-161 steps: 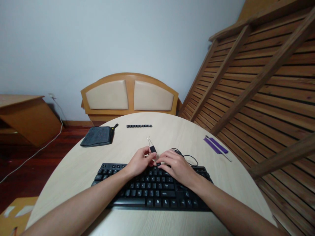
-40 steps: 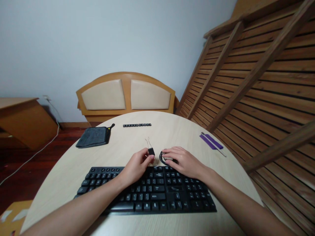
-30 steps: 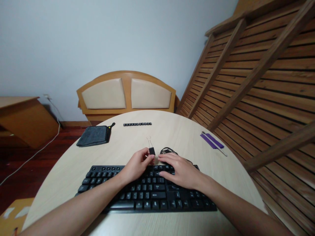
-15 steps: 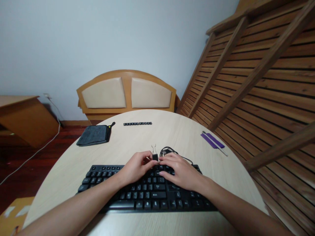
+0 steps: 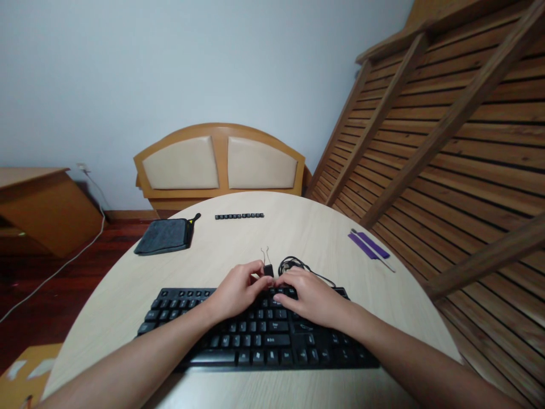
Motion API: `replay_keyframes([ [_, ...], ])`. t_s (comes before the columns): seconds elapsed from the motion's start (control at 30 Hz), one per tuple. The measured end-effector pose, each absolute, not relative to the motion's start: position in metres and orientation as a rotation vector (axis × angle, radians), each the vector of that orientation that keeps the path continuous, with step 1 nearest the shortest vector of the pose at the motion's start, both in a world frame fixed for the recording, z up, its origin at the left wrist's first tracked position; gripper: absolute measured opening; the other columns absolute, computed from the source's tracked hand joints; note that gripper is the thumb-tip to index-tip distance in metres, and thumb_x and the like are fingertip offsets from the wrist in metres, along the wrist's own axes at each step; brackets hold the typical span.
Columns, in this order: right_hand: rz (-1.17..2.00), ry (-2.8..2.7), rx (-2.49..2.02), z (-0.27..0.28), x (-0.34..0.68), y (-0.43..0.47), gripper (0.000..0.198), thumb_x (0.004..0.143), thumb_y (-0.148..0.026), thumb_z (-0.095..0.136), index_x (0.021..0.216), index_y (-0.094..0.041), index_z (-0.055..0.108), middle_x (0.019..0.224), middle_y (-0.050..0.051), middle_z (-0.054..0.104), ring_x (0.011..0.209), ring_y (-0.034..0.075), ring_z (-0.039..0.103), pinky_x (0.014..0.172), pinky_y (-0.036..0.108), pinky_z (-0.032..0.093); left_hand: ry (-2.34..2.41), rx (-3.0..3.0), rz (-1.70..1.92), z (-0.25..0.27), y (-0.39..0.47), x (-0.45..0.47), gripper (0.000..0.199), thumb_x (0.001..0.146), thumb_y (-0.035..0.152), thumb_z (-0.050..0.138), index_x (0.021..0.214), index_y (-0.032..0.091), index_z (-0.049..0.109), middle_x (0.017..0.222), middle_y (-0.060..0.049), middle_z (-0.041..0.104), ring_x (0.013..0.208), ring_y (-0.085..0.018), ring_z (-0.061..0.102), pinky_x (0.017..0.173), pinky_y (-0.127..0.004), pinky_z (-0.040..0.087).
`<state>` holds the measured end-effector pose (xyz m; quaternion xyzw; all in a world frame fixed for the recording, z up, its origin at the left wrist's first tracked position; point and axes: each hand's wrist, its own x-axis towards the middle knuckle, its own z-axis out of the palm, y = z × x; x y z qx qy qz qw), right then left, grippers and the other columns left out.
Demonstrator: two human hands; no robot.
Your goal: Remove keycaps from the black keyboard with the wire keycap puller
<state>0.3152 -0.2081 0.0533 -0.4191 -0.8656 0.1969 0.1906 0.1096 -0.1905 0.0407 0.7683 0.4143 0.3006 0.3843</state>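
Left hand (image 5: pixel 239 289) pinches a small black tool (image 5: pixel 268 271) with two wire legs, at the far edge of the black keyboard (image 5: pixel 272 339). Right hand (image 5: pixel 310 292) has bent fingers beside it; whether they grip something, I cannot tell. Behind lies a coiled cable (image 5: pixel 292 264); farther, one row of keycaps (image 5: pixel 239 216).

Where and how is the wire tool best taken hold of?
Probably by its black block, pinched between thumb and fingers from the left, much as the left hand has it. The block is the tool's thickest part, while the wires jutting from its far end look thin and easy to bend. The right hand crowds the other side.
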Motion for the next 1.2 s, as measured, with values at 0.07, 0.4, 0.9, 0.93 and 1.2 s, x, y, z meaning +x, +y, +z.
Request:
replay_keyframes([
  [0.07,0.648,-2.390,-1.196,0.054,0.311,-0.204,0.018,0.084,-0.030,0.064,0.097,-0.019,0.067,0.091,0.005,0.070,0.088,0.021,0.062,0.079,0.032,0.046,1.021,1.891,0.779,0.041,-0.190,0.109,0.021,0.090,0.033,0.053,0.078,0.017,0.056,0.072,0.001,0.060,0.064,-0.014,0.056,0.056,-0.022,0.041],
  [0.4,1.153,-2.013,-1.094,0.041,0.303,-0.196,0.027,0.080,-0.021,0.067,0.106,-0.018,0.060,0.090,0.003,0.070,0.084,0.015,0.066,0.079,0.028,0.051,0.919,1.470,0.844,0.030,-0.180,0.110,0.030,0.083,0.043,0.061,0.074,0.017,0.051,0.072,-0.001,0.061,0.066,-0.015,0.060,0.063,-0.027,0.047],
  [0.9,0.951,-1.994,-1.024,0.042,0.305,-0.204,0.024,0.077,-0.015,0.069,0.098,-0.020,0.059,0.093,0.001,0.067,0.086,0.015,0.063,0.081,0.030,0.050,0.931,1.566,0.913,0.033,-0.184,0.113,0.029,0.087,0.043,0.057,0.077,0.015,0.055,0.066,0.001,0.060,0.060,-0.013,0.053,0.060,-0.025,0.041],
  [0.93,0.921,-2.015,-1.032,0.043,0.305,-0.204,0.021,0.078,-0.015,0.068,0.097,-0.020,0.061,0.092,0.001,0.067,0.085,0.015,0.063,0.080,0.029,0.050,0.931,1.561,0.913,0.034,-0.184,0.113,0.029,0.087,0.043,0.057,0.077,0.015,0.055,0.066,0.001,0.060,0.061,-0.013,0.054,0.061,-0.025,0.042],
  [1.2,0.853,-2.013,-1.069,0.040,0.305,-0.206,0.015,0.079,-0.018,0.069,0.093,-0.020,0.064,0.085,0.000,0.068,0.080,0.015,0.063,0.076,0.028,0.050,0.926,1.569,0.926,0.036,-0.186,0.113,0.027,0.085,0.040,0.060,0.079,0.014,0.057,0.070,0.000,0.061,0.065,-0.014,0.057,0.064,-0.026,0.045],
])
